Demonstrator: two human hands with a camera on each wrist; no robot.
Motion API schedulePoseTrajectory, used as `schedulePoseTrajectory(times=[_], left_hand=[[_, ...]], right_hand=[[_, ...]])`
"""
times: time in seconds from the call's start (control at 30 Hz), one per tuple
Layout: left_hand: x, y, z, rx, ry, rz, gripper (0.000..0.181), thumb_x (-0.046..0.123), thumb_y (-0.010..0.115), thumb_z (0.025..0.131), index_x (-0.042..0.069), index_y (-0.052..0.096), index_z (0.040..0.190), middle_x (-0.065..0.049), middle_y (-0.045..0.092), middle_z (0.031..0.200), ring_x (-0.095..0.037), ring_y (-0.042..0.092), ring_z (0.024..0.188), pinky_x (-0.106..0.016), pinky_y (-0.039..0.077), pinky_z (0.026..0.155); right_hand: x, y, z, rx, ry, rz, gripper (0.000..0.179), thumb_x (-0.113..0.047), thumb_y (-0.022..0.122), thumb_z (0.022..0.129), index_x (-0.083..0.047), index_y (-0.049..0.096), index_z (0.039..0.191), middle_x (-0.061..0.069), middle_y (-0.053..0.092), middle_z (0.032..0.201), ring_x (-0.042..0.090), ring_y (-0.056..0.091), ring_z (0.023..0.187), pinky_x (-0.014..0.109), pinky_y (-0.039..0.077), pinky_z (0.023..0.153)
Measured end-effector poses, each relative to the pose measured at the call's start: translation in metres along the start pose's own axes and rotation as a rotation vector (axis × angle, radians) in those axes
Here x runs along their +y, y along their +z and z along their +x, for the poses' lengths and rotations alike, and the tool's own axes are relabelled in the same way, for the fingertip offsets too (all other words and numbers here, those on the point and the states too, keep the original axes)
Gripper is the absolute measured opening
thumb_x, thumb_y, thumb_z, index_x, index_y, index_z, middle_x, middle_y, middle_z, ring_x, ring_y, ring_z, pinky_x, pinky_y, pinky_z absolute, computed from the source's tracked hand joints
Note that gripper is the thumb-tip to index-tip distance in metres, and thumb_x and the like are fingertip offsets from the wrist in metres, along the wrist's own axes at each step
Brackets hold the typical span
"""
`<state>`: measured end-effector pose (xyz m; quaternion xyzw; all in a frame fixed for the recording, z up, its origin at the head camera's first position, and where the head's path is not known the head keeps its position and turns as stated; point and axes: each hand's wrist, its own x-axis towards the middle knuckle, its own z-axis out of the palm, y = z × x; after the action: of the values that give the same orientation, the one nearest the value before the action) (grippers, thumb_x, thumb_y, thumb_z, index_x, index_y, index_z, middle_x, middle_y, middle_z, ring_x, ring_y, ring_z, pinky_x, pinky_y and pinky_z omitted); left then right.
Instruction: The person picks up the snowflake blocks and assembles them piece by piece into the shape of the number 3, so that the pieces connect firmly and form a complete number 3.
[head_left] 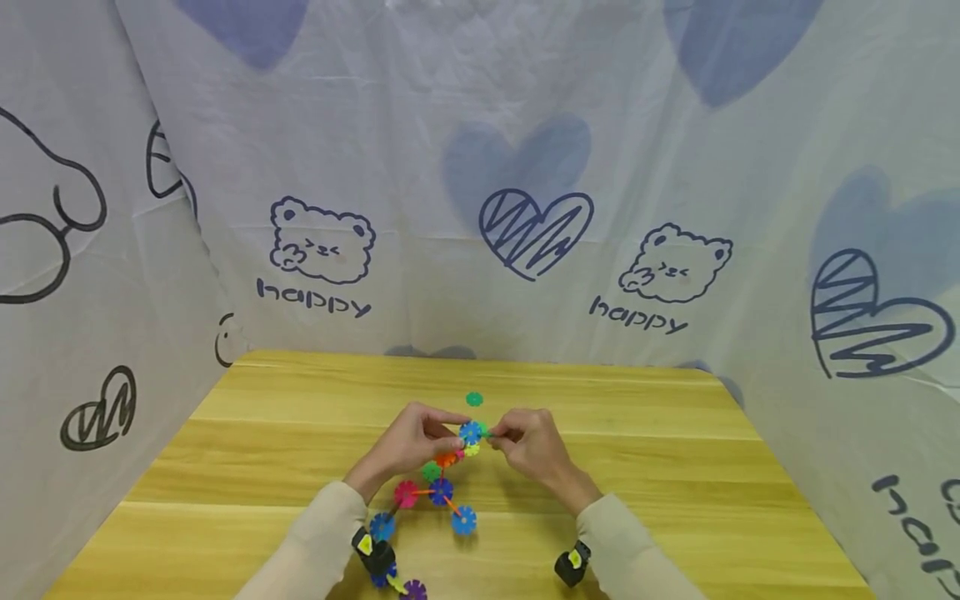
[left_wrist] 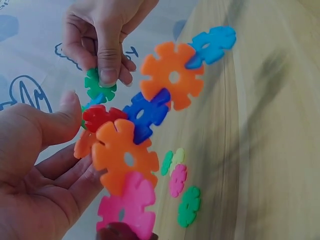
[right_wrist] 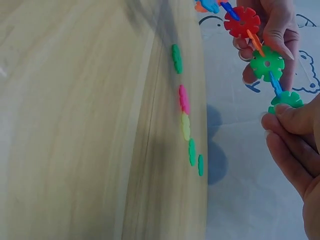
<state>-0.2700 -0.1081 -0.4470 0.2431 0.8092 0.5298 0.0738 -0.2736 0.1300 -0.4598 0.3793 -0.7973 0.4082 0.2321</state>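
A chain of notched plastic snowflake discs in several colors is held up between the hands. My left hand (head_left: 411,440) grips it near its far end, thumb and fingers about a red disc (right_wrist: 242,22) and a green disc (right_wrist: 267,63). My right hand (head_left: 534,442) pinches a green disc (left_wrist: 100,85) at the end, joined to a blue disc (right_wrist: 276,84). In the left wrist view, an orange disc (left_wrist: 125,157), a pink disc (left_wrist: 135,205) and a dark blue disc (left_wrist: 146,114) continue the chain. The left hand hides part of it.
Loose discs lie on the wooden table (head_left: 637,467): a pink one (right_wrist: 184,100), a yellow one (right_wrist: 185,126) and several green ones, including one (right_wrist: 177,59) set apart. A printed cloth (head_left: 420,167) stands behind the table and along its sides.
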Motion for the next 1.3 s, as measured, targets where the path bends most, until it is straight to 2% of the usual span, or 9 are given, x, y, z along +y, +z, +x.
schedulePoseTrajectory(times=[0.37,0.57,0.9,0.97,1.03,1.2,1.3], left_hand=[[-0.004,-0.002,-0.004,-0.020,0.014,-0.048,0.033,0.008,0.068,0.099,0.003,0.070,0.131,-0.019,0.079,0.105,-0.034,0.077,0.094,-0.030,0.063,0.078],[-0.004,-0.004,-0.004,-0.029,0.009,-0.049,0.032,0.008,0.068,0.099,0.004,0.070,0.131,-0.019,0.079,0.106,-0.028,0.077,0.091,-0.030,0.063,0.078],[-0.002,-0.003,-0.004,-0.041,0.014,-0.056,0.035,0.010,0.069,0.099,0.002,0.069,0.133,-0.019,0.079,0.106,-0.026,0.078,0.092,-0.030,0.063,0.078],[0.000,-0.004,-0.004,-0.036,0.005,-0.054,0.035,0.011,0.071,0.098,0.003,0.070,0.132,-0.018,0.079,0.104,-0.027,0.078,0.091,-0.030,0.063,0.078],[0.001,-0.005,-0.004,-0.046,0.004,-0.060,0.036,0.011,0.073,0.097,0.003,0.070,0.131,-0.019,0.079,0.104,-0.034,0.078,0.094,-0.030,0.063,0.078],[0.003,-0.012,-0.005,-0.096,-0.002,-0.040,0.038,0.015,0.075,0.096,0.005,0.066,0.132,-0.018,0.076,0.112,-0.035,0.074,0.101,-0.033,0.062,0.083],[0.001,-0.017,-0.006,-0.100,-0.002,-0.014,0.039,0.019,0.074,0.096,0.008,0.065,0.132,-0.016,0.071,0.119,-0.030,0.070,0.106,-0.035,0.061,0.085]], right_hand=[[-0.002,0.003,0.001,0.015,-0.015,0.002,0.017,0.015,0.079,0.078,-0.001,0.075,0.072,0.010,0.074,0.070,0.015,0.069,0.056,0.015,0.055,0.056],[-0.003,0.006,-0.001,0.029,-0.021,0.011,0.020,0.018,0.077,0.078,-0.001,0.074,0.071,0.010,0.074,0.069,0.016,0.070,0.057,0.015,0.056,0.056],[0.000,0.011,-0.004,0.052,0.067,0.095,0.021,0.013,0.079,0.081,-0.001,0.068,0.070,0.012,0.075,0.072,0.021,0.074,0.060,0.019,0.059,0.058],[-0.001,0.010,-0.003,0.042,0.076,0.073,0.021,0.012,0.080,0.081,-0.002,0.069,0.071,0.011,0.075,0.072,0.020,0.074,0.061,0.019,0.059,0.059],[-0.002,0.009,0.000,0.023,0.069,0.056,0.020,0.012,0.080,0.080,-0.002,0.069,0.072,0.010,0.075,0.073,0.020,0.074,0.062,0.020,0.059,0.060],[-0.005,0.009,0.011,-0.037,0.045,0.034,0.014,0.006,0.081,0.083,-0.004,0.073,0.078,0.008,0.075,0.076,0.018,0.072,0.064,0.019,0.058,0.062],[-0.004,0.011,0.017,-0.082,0.067,0.017,0.007,0.002,0.080,0.086,-0.004,0.076,0.084,0.008,0.077,0.080,0.017,0.072,0.067,0.019,0.058,0.063]])
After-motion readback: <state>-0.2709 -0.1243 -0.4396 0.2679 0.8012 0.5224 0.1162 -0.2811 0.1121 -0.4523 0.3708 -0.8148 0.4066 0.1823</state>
